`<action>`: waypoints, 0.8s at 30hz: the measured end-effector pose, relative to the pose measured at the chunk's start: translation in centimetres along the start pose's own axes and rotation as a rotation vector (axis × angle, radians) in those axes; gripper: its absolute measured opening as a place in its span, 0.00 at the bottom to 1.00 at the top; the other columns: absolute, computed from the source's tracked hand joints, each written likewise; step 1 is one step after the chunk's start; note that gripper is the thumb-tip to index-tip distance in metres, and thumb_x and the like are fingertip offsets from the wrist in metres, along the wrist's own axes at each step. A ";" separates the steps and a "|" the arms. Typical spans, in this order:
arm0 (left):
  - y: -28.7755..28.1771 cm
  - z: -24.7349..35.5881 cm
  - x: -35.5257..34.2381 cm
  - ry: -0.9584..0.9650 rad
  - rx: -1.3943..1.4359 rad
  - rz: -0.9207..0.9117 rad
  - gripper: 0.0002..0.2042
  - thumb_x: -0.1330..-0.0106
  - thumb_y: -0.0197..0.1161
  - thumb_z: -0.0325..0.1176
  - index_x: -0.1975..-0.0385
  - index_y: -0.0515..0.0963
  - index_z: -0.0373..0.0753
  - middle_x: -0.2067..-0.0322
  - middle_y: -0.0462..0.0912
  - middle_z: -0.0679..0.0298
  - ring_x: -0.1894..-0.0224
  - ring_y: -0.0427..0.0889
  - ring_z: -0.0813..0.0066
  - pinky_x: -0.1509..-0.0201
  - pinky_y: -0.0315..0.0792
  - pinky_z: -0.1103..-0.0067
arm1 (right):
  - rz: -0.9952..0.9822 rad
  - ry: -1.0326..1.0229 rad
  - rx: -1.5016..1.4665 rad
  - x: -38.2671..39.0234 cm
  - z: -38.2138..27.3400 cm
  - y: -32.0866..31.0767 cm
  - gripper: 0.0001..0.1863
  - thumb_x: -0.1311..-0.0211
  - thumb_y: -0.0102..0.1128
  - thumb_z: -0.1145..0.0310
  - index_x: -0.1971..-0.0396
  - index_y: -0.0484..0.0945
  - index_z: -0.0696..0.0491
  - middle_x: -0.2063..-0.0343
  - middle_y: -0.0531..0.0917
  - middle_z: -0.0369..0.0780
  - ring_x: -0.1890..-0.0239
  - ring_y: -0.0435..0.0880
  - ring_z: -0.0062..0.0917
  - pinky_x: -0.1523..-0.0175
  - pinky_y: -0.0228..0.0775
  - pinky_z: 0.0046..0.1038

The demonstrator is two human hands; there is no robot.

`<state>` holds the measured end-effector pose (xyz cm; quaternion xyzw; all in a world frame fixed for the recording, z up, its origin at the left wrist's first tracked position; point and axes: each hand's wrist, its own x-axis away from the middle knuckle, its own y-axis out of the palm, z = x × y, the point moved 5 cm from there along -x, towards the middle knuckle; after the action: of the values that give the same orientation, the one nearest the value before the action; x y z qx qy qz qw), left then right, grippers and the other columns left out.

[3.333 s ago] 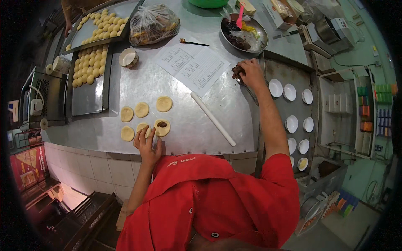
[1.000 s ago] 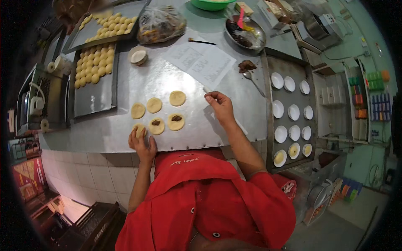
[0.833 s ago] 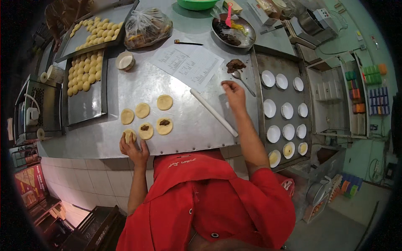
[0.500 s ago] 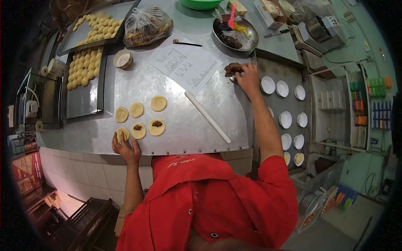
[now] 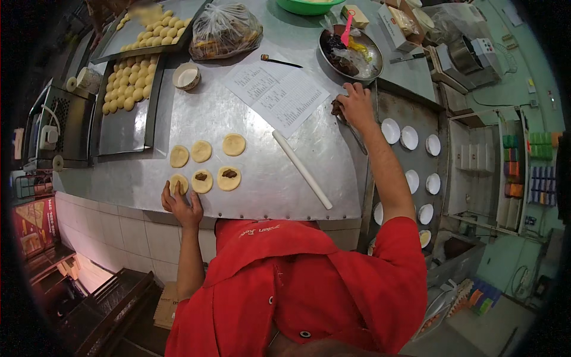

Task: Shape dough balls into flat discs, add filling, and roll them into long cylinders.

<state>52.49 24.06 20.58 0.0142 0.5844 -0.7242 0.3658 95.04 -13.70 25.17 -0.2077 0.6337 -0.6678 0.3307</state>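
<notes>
My left hand [image 5: 184, 207] rests at the table's near edge with its fingers spread. Its fingertips touch the lower-left dough round [image 5: 178, 183]. Beside it lie two rounds topped with dark brown filling, one in the middle [image 5: 202, 181] and one at the right [image 5: 229, 178]. Behind these is a row of plain flattened rounds [image 5: 201, 151]. At the table's right side my right hand [image 5: 357, 107] has its fingers closed on a lump of brown filling [image 5: 337, 107]. A thin utensil [image 5: 358, 138], partly hidden by the wrist, lies under that hand.
A white rolling stick [image 5: 302, 170] and a printed sheet [image 5: 278, 98] lie mid-table. Beyond the right hand stands a metal bowl [image 5: 377, 68]. White paper cups [image 5: 408, 137] fill a tray at right. Dough balls [image 5: 128, 85] sit on trays at left, near a bagged bundle [image 5: 226, 33].
The view has shifted slightly. My right hand has closed further over the brown filling, covering more of it. My left hand stays on the same dough round.
</notes>
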 end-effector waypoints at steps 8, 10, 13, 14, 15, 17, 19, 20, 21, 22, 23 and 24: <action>0.0 -0.3 0.1 0.026 0.053 0.025 0.25 0.41 0.66 0.34 0.43 0.75 0.33 0.34 0.64 0.46 0.32 0.57 0.45 0.30 0.52 0.57 | -0.027 0.014 0.155 -0.4 -1.2 0.2 0.11 0.51 0.72 0.62 0.65 0.87 0.45 0.41 0.75 0.38 0.38 0.67 0.37 0.40 0.61 0.45; -0.2 -0.4 0.2 0.028 0.062 0.024 0.24 0.41 0.66 0.34 0.43 0.75 0.33 0.34 0.64 0.46 0.32 0.58 0.45 0.30 0.52 0.57 | -0.134 0.213 -0.104 -0.3 -0.8 -0.2 0.11 0.50 0.71 0.62 0.65 0.87 0.46 0.41 0.75 0.39 0.38 0.67 0.40 0.38 0.61 0.50; -0.4 -0.3 0.1 0.041 0.081 0.000 0.24 0.41 0.66 0.34 0.44 0.76 0.34 0.35 0.66 0.46 0.33 0.58 0.46 0.30 0.52 0.56 | -0.175 0.358 -0.257 0.4 -0.4 -0.5 0.12 0.49 0.71 0.61 0.64 0.88 0.47 0.42 0.75 0.43 0.38 0.68 0.43 0.38 0.62 0.50; -0.4 -0.3 0.0 0.042 0.085 0.003 0.24 0.41 0.66 0.34 0.44 0.76 0.34 0.35 0.66 0.46 0.33 0.58 0.46 0.30 0.52 0.56 | -0.172 0.360 -0.253 0.7 0.2 0.0 0.12 0.49 0.71 0.61 0.64 0.88 0.47 0.42 0.75 0.43 0.38 0.68 0.43 0.38 0.62 0.50; -0.4 -0.3 0.0 0.050 0.108 -0.003 0.24 0.41 0.66 0.34 0.45 0.76 0.34 0.35 0.66 0.46 0.33 0.59 0.45 0.30 0.52 0.56 | -0.118 0.395 -0.271 1.1 1.1 0.7 0.13 0.50 0.71 0.61 0.63 0.88 0.47 0.44 0.77 0.43 0.39 0.68 0.43 0.38 0.63 0.49; -0.2 -0.5 0.2 0.078 0.123 -0.005 0.24 0.41 0.67 0.35 0.44 0.75 0.34 0.35 0.66 0.47 0.34 0.59 0.45 0.30 0.53 0.56 | -0.066 0.425 -0.287 1.6 1.5 1.8 0.14 0.51 0.72 0.61 0.62 0.87 0.47 0.46 0.78 0.42 0.39 0.69 0.43 0.38 0.64 0.48; -0.1 -0.8 0.2 0.077 0.135 -0.017 0.24 0.42 0.67 0.34 0.45 0.75 0.35 0.35 0.66 0.47 0.34 0.59 0.45 0.30 0.53 0.56 | 0.064 0.460 -0.291 2.1 1.4 1.9 0.15 0.52 0.72 0.61 0.62 0.87 0.47 0.55 0.83 0.37 0.47 0.75 0.39 0.42 0.70 0.43; 0.0 -0.8 0.2 0.082 0.148 -0.031 0.24 0.42 0.67 0.34 0.45 0.75 0.35 0.35 0.66 0.47 0.34 0.59 0.45 0.30 0.53 0.56 | 0.062 0.462 -0.288 2.3 1.1 2.4 0.15 0.52 0.72 0.61 0.62 0.87 0.47 0.55 0.83 0.37 0.47 0.75 0.39 0.42 0.70 0.43; 0.0 -0.8 0.3 0.082 0.152 -0.032 0.24 0.42 0.67 0.34 0.45 0.75 0.35 0.35 0.66 0.47 0.34 0.59 0.45 0.30 0.53 0.56 | 0.101 0.464 -0.241 2.6 0.7 2.7 0.16 0.52 0.73 0.61 0.61 0.86 0.47 0.57 0.84 0.37 0.49 0.76 0.39 0.43 0.70 0.42; 0.1 -0.9 0.3 0.089 0.159 -0.035 0.24 0.42 0.67 0.34 0.45 0.76 0.35 0.35 0.66 0.47 0.34 0.59 0.45 0.30 0.53 0.56 | 0.141 0.465 -0.196 2.6 0.0 2.5 0.17 0.52 0.74 0.60 0.61 0.86 0.47 0.59 0.84 0.36 0.50 0.77 0.39 0.44 0.71 0.42; 0.1 -0.9 0.3 0.096 0.166 -0.037 0.23 0.42 0.67 0.34 0.46 0.76 0.36 0.35 0.66 0.47 0.34 0.59 0.45 0.30 0.53 0.56 | 0.140 0.467 -0.195 2.5 -0.6 2.5 0.17 0.52 0.74 0.60 0.61 0.86 0.47 0.59 0.84 0.36 0.50 0.77 0.39 0.44 0.71 0.42; 0.1 -1.0 0.3 0.097 0.166 -0.038 0.23 0.42 0.67 0.34 0.46 0.76 0.36 0.35 0.66 0.47 0.34 0.59 0.45 0.30 0.53 0.56 | 0.130 0.497 -0.125 2.4 -1.1 2.6 0.17 0.51 0.74 0.59 0.60 0.86 0.46 0.58 0.84 0.36 0.50 0.77 0.39 0.44 0.70 0.43</action>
<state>51.96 24.78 20.04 0.0686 0.5394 -0.7755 0.3207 93.04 -14.56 22.17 -0.0163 0.7476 -0.6352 0.1935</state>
